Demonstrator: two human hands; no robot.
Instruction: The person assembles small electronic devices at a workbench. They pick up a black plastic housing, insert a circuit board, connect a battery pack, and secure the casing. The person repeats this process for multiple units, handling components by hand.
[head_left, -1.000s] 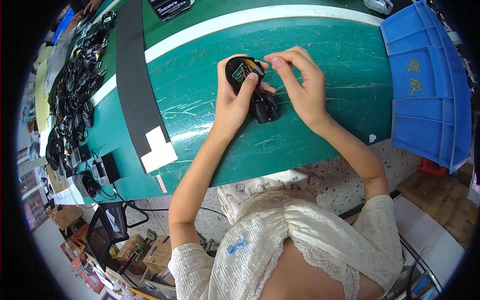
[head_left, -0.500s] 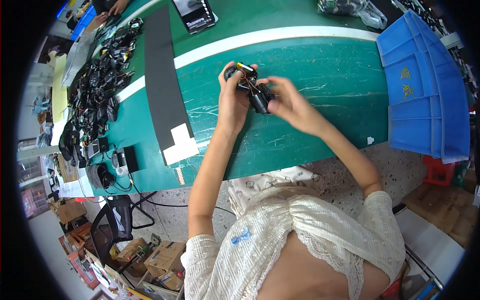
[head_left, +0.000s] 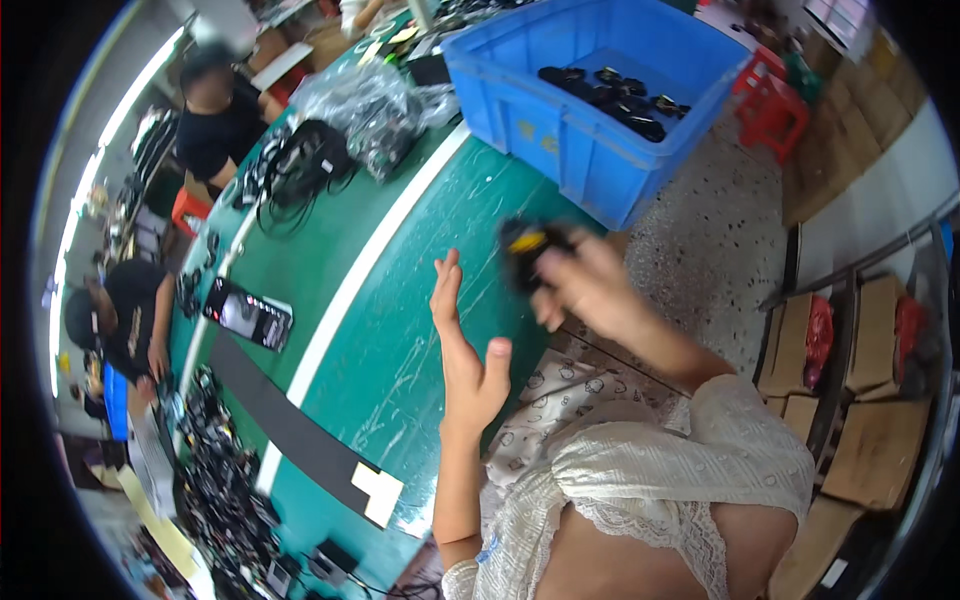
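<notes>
My right hand (head_left: pixel 590 285) grips a black electronic assembly (head_left: pixel 525 256) with a yellow patch on it, raised above the table near the blue crate. Motion smears both the hand and the piece, so its exact kind does not show. My left hand (head_left: pixel 466 365) is empty, its fingers stretched upward and the thumb apart, over the green table (head_left: pixel 400 350). In the blue crate (head_left: pixel 520 115), at the far right end of the table, lie several black pieces (head_left: pixel 620 98).
A long black mat (head_left: pixel 275 400) with white paper (head_left: pixel 378 494) on its end lies left, beside a phone (head_left: pixel 248 314). Black parts (head_left: pixel 215 470) are heaped at the left edge. Clear plastic bags (head_left: pixel 375 110) lie at the back. Two people sit across the table. Red stools (head_left: pixel 775 105) stand beyond the crate.
My view has swung right toward the crate. My left hand has let go of the black assembly and opened; my right hand now carries it alone, moved toward the crate.
</notes>
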